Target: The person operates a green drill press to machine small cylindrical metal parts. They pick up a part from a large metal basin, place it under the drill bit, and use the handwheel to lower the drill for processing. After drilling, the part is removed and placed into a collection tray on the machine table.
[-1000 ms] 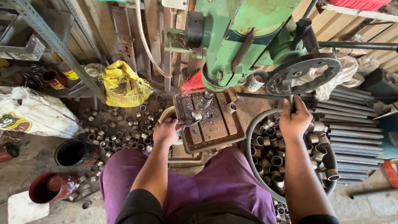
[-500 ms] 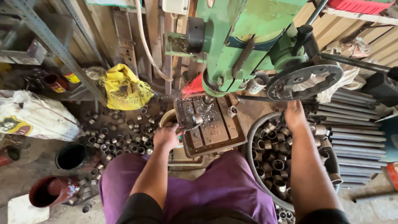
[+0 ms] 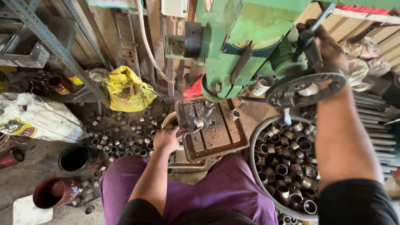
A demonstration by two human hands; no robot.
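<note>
My left hand [image 3: 166, 138] rests at the left edge of the drill table [image 3: 212, 129], fingers pinched on a small metal ring [image 3: 198, 123] sitting under the drill bit [image 3: 205, 107]. One more ring [image 3: 234, 114] lies near the table's far right corner. My right hand [image 3: 329, 46] is closed round the feed handle [image 3: 306, 41] above the one spoked wheel [image 3: 306, 88]. Right of the table, one basin [image 3: 254, 166] is full of rings, too many to count. Left, one yellow bag [image 3: 125, 89] and two dark tins [image 3: 75, 157].
</note>
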